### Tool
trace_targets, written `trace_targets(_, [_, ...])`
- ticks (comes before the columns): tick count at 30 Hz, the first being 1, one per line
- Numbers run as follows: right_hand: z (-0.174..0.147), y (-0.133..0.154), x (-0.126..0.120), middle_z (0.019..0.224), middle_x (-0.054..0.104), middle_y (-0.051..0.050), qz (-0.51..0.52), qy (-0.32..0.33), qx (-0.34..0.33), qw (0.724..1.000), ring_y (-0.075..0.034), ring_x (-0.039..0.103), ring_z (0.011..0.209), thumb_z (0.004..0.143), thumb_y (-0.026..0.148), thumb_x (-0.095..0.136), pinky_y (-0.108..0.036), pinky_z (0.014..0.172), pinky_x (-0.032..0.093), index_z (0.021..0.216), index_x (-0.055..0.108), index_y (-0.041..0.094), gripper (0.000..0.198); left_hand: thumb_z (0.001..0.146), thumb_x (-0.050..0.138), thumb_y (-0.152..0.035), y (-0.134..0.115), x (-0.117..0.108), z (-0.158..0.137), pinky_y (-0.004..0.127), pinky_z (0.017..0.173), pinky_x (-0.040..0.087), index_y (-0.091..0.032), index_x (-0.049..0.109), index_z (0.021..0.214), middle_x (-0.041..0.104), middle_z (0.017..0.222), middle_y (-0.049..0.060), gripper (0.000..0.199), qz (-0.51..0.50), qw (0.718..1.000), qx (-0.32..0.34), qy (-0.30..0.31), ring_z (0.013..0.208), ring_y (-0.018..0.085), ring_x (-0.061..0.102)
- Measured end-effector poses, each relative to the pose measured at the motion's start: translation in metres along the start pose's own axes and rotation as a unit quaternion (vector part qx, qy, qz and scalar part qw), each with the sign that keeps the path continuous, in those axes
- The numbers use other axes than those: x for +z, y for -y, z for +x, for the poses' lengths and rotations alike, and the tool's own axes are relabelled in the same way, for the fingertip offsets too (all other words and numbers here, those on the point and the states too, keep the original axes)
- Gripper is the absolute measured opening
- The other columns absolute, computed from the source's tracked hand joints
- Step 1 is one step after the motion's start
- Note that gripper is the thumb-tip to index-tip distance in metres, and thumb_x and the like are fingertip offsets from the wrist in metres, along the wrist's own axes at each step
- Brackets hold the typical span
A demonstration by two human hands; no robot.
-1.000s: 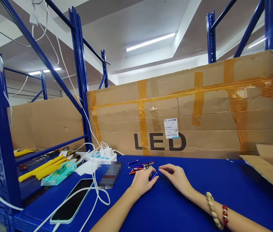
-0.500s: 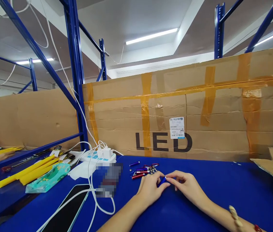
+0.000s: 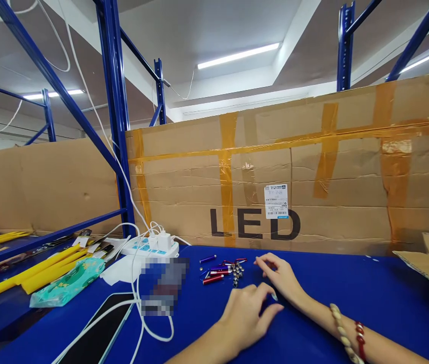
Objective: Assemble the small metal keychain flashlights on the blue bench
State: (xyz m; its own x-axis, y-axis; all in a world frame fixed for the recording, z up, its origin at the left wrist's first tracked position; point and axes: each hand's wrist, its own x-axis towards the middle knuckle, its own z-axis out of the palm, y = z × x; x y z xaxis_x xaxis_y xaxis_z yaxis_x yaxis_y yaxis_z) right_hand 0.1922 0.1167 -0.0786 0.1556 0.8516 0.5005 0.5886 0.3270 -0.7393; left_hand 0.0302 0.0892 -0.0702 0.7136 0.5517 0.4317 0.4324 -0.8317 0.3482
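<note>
Currently, findings per item:

Left hand: your left hand (image 3: 247, 313) rests palm-down on the blue table (image 3: 351, 303), fingers curled loosely inward. Whether anything sits beneath them, you cannot tell from this view.

Right hand: your right hand (image 3: 281, 278) lies just beyond the left, fingers narrowly bent, fingertips close to the left hand's. No object shows in its grasp; whether it pinches anything small cannot be told.

Pile: the small pen lights (image 3: 218, 270), red, purple and blue tubes with key rings and a bunch of silvery bits, lie on the table just left of your right hand, not touching it.

Handling: judged light, stiff and smooth; round bodies will likely roll and slip. Take one by the middle of its barrel between thumb and forefinger, not by the ring. The rings look tangled, so one may drag its neighbours.

Strip: a white power strip (image 3: 149, 246) with chargers stands left of the pile, near the carton.

Cables: white cables (image 3: 138, 303) loop from the strip toward the table's near edge.

Phone: a phone (image 3: 100, 336) lies face-up at the near left.

Carton: a taped carton (image 3: 294, 187) marked LED stands upright behind the pile.

Left shelf: yellow tubes (image 3: 36, 270) and a teal pack (image 3: 68, 282), well apart from your hands.
</note>
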Motion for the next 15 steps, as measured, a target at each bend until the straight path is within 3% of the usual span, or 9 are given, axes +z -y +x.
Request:
trace_targets(3, [0.011, -0.007, 0.005, 0.078, 0.056, -0.003, -0.079, 0.070, -0.048, 0.993, -0.011, 0.050, 0.066, 0.077, 0.038, 0.047, -0.023, 0.063, 0.040, 0.084, 0.063, 0.017, 0.027, 0.084, 0.040, -0.043, -0.012, 0.009, 0.004, 0.025, 0.063, 0.034, -0.020, 0.051, 0.098, 0.059, 0.082, 0.001, 0.028, -0.010, 0.997, 0.074, 0.008, 0.074, 0.014, 0.054])
trace_targets(6, [0.015, -0.003, 0.007, 0.078, 0.056, -0.001, -0.158, 0.131, -0.061, 0.977, -0.010, 0.048, 0.063, 0.077, 0.036, 0.049, -0.022, 0.058, 0.037, 0.094, 0.063, 0.024, 0.026, 0.083, 0.042, -0.040, -0.014, 0.014, 0.012, 0.023, 0.056, 0.031, -0.017, 0.052, 0.090, 0.058, 0.077, 0.001, 0.026, -0.027, 0.994, 0.107, -0.022, 0.065, 0.012, 0.052])
trace_targets(10, [0.016, 0.002, 0.005, 0.083, 0.054, 0.000, -0.236, 0.180, -0.063, 0.953, -0.010, 0.047, 0.065, 0.078, 0.038, 0.047, -0.022, 0.055, 0.033, 0.098, 0.062, 0.031, 0.026, 0.082, 0.041, -0.034, -0.010, 0.015, 0.018, 0.022, 0.049, 0.025, -0.016, 0.049, 0.083, 0.051, 0.063, -0.001, 0.020, -0.069, 0.991, 0.092, -0.065, 0.051, 0.008, 0.040])
trace_targets(13, [0.015, 0.001, 0.003, 0.086, 0.054, 0.001, -0.238, 0.180, -0.062, 0.952, -0.009, 0.049, 0.069, 0.077, 0.034, 0.048, -0.022, 0.058, 0.033, 0.092, 0.062, 0.028, 0.022, 0.084, 0.037, -0.037, -0.008, 0.015, 0.016, 0.023, 0.048, 0.021, -0.017, 0.048, 0.087, 0.045, 0.056, -0.003, 0.023, -0.056, 0.997, 0.044, -0.043, 0.045, 0.008, 0.033])
trace_targets(15, [0.013, 0.000, 0.003, 0.085, 0.054, 0.001, -0.228, 0.170, -0.058, 0.957, -0.009, 0.049, 0.070, 0.076, 0.033, 0.049, -0.022, 0.059, 0.034, 0.088, 0.061, 0.024, 0.019, 0.086, 0.033, -0.040, -0.007, 0.015, 0.015, 0.024, 0.050, 0.021, -0.018, 0.047, 0.092, 0.047, 0.058, -0.002, 0.026, -0.026, 0.999, 0.010, -0.023, 0.048, 0.011, 0.038])
